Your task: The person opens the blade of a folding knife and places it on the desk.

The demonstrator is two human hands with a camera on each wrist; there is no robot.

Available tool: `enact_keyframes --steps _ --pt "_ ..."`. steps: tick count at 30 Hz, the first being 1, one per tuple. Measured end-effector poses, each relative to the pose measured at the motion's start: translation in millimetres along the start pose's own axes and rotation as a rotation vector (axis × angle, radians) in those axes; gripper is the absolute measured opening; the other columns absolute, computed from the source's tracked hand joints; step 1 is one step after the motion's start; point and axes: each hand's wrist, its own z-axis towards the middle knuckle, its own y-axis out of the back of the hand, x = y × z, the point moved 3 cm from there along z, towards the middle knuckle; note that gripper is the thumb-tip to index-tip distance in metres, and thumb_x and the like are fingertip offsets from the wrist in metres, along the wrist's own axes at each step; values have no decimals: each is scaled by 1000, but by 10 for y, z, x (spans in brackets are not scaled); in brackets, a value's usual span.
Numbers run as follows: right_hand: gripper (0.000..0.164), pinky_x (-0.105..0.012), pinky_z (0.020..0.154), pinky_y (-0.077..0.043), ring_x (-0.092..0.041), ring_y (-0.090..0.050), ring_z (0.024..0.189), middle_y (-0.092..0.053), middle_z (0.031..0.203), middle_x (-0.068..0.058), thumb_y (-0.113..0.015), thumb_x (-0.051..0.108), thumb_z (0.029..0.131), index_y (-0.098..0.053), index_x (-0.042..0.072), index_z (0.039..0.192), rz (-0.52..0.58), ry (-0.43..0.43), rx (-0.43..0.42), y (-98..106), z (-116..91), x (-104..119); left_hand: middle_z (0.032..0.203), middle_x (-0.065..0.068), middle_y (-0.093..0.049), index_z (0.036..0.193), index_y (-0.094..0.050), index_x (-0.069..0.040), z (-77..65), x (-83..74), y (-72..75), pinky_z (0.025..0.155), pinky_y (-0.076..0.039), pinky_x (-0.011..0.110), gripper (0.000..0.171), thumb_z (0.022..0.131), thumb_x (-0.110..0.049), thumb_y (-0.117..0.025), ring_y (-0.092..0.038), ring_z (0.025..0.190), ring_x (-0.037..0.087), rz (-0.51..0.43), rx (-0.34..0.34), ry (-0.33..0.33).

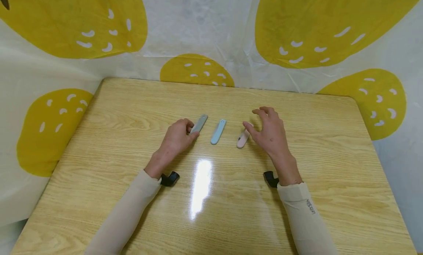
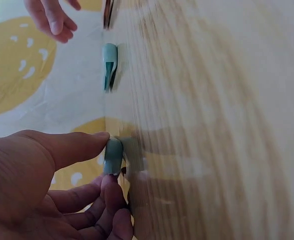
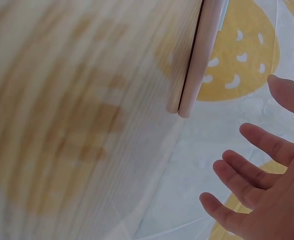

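Note:
Three slim, round-ended handles, each looking like a folded knife, lie spread across the table in the head view. My left hand (image 1: 177, 137) pinches the grey-green folding knife (image 1: 200, 123) between thumb and fingers; the left wrist view shows its rounded end (image 2: 113, 155) between them. In the middle lies the light blue folding knife (image 1: 218, 131), with neither hand touching it. My right hand (image 1: 271, 132) hovers beside the pink folding knife (image 1: 242, 139), fingers spread and partly covering its far end. A gap separates those fingers from the pink handle (image 3: 199, 65) in the right wrist view.
The wood-grain table (image 1: 132, 101) has a bright light reflection (image 1: 201, 189) near its middle. A white sheet (image 1: 201, 24) with yellow fruit prints hangs behind and beside it. Black wrist mounts (image 1: 170, 178) sit at both cuffs.

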Motion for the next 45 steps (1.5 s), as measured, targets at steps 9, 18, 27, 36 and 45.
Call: enact_keyframes --steps 9,18,27,36,45 --pt "54 -68 116 -34 -48 -46 140 -49 151 -26 -74 34 97 -62 0 137 7 -5 24 -16 7 22 96 12 -65 110 -67 0 -1 10 -2 61 -44 25 23 98 -18 -74 -56 75 20 -62 -12 3" --pt "53 -67 115 -36 -48 -46 139 -49 151 -25 -73 33 98 -62 0 138 24 -9 53 -34 14 55 99 14 -70 113 -67 0 -7 38 -6 68 -50 27 21 100 -16 -71 -63 83 23 -164 -29 13" --pt "53 -66 114 -39 -47 -47 138 -49 150 -25 -71 33 100 -60 0 140 73 -6 79 -52 21 68 104 14 -71 118 -68 -1 -18 23 5 72 -51 25 24 99 -15 -72 -64 87 23 -264 -48 -6" --pt "54 -63 112 -44 -45 -49 138 -49 150 -24 -71 32 100 -58 0 142 129 14 101 -129 41 101 103 13 -73 116 -70 -1 -64 -128 -44 69 -54 22 23 97 -15 -75 -67 86 21 -384 -11 -24" --pt "55 -58 110 -47 -39 -53 134 -52 146 -21 -68 34 103 -55 4 147 213 7 147 -183 39 202 102 13 -72 114 -70 -2 -102 -228 -130 66 -54 22 22 96 -13 -75 -67 85 21 -443 30 -33"
